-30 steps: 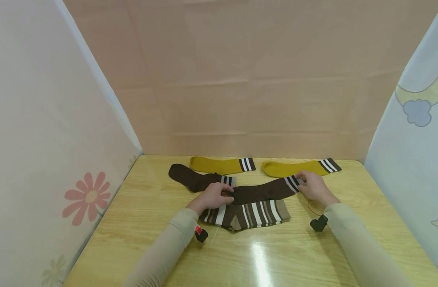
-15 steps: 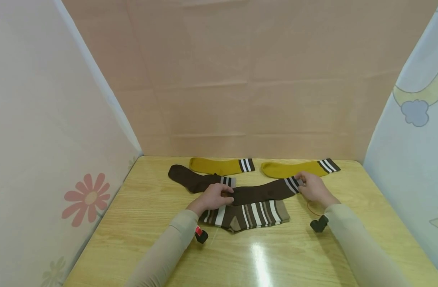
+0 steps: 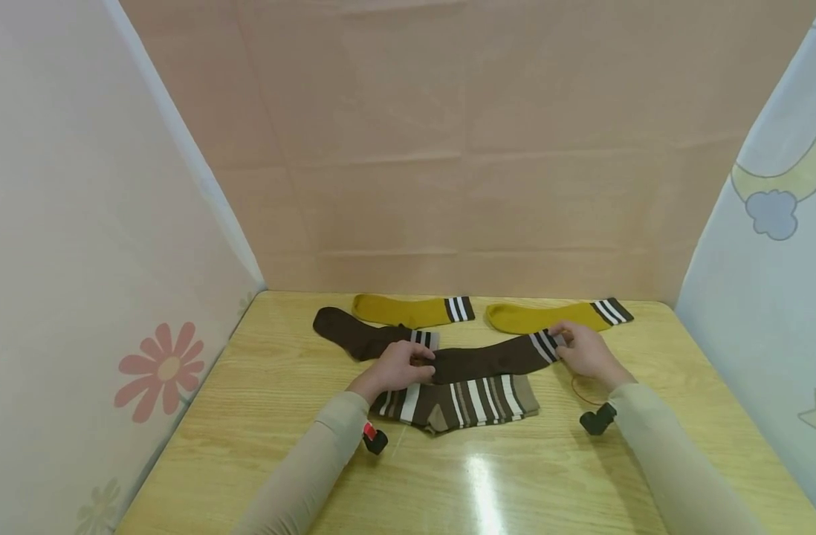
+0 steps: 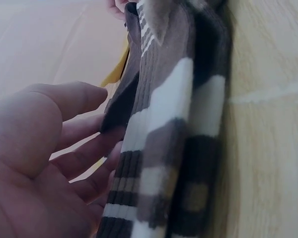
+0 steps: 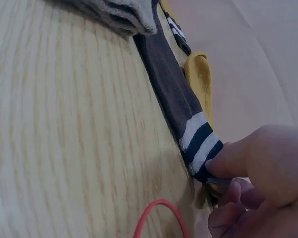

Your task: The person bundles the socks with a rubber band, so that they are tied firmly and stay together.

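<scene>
A dark brown sock with grey cuff stripes lies stretched between my two hands. My left hand holds its toe end; in the left wrist view the thumb is at the toe's edge and the fingers reach behind it. At the other end, my right hand pinches the striped cuff between thumb and fingers. Just in front lies a pair of brown, white and tan striped socks, stacked, partly beneath my left hand. A second dark brown sock lies left, its cuff right behind my left hand.
Two mustard socks with dark, white-striped cuffs lie along the back of the wooden table: one sock at centre left, the other sock behind my right hand. A tan backdrop rises behind, with patterned cloth walls at both sides.
</scene>
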A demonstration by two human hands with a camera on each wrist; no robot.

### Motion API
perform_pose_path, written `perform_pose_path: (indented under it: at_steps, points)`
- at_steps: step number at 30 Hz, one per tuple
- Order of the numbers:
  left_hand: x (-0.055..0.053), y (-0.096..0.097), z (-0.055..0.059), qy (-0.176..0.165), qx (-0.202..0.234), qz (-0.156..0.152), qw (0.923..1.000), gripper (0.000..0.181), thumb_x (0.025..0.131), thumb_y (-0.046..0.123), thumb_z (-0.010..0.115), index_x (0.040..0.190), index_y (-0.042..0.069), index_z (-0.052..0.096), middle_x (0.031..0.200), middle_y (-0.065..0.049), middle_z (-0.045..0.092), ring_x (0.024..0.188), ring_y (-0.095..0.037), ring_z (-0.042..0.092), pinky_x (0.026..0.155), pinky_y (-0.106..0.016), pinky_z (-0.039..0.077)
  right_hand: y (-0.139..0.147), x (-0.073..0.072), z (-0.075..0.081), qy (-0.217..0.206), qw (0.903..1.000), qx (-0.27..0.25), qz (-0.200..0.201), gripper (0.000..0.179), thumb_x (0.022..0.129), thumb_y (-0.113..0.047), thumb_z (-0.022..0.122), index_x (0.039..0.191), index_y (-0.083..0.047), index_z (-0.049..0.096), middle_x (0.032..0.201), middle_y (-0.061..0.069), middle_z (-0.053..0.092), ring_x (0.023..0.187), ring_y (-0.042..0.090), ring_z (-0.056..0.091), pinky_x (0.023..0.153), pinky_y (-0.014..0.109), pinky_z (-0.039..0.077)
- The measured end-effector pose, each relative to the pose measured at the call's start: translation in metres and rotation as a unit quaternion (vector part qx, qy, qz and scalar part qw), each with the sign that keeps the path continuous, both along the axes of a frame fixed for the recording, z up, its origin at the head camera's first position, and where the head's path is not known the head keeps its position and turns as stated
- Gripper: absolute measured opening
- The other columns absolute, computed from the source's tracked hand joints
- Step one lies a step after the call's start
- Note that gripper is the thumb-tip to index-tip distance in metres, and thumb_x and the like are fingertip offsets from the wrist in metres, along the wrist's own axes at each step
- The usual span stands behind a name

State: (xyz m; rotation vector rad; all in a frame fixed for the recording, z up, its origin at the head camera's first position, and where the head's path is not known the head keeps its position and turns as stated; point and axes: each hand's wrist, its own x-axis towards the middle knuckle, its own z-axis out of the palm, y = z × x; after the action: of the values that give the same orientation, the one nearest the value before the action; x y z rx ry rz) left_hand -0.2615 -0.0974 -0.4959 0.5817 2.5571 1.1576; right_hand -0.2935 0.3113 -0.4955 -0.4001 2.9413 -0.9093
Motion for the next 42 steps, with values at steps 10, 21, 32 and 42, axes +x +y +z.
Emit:
perform_pose_path:
  at_steps: [10,21,32,42]
  points:
    - [0.002,-0.001,0.0,0.053,0.034,0.043,0.9971,0.021,0.098,0.019,0.077,0.117,0.009,0.079,0.106,-0.003,0.074,0.084,-0.013,0.061,0.074,-0.03,0.055,0.005,0.005,0.0,-0.01,0.9986,-0.048,-0.022,0.03,0.099,-0.002,0.067,0.129,0.002,0.064,0.122,0.03,0.065,0.107,0.046,0.067,0.088,0.058,0.056]
    - [0.003,-0.007,-0.001,0.035,0.064,0.081,0.994,0.021,0.097,0.02,0.078,0.115,0.01,0.079,0.096,0.0,0.073,0.077,-0.014,0.063,0.065,-0.03,0.056,0.001,0.014,0.014,0.026,0.9978,-0.054,-0.029,0.029,0.1,-0.006,0.069,0.129,-0.001,0.066,0.117,0.022,0.068,0.097,0.032,0.063,0.076,0.037,0.051]
    - [0.006,-0.018,0.005,0.051,0.093,0.09,0.9903,0.02,0.096,0.013,0.079,0.115,0.011,0.079,0.107,-0.004,0.075,0.087,-0.013,0.068,0.072,-0.029,0.058,-0.008,0.022,0.037,0.062,0.9958,-0.065,-0.021,0.03,0.101,-0.007,0.069,0.13,-0.002,0.066,0.118,0.021,0.068,0.102,0.038,0.066,0.083,0.049,0.054]
    - [0.014,-0.033,0.011,0.053,0.111,0.097,0.9877,0.02,0.094,0.008,0.079,0.113,0.011,0.079,0.104,-0.004,0.074,0.085,-0.014,0.067,0.073,-0.029,0.058,-0.017,0.033,0.053,0.071,0.9943,-0.079,-0.009,0.03,0.102,-0.011,0.069,0.132,-0.004,0.066,0.124,0.022,0.068,0.105,0.04,0.066,0.081,0.044,0.055]
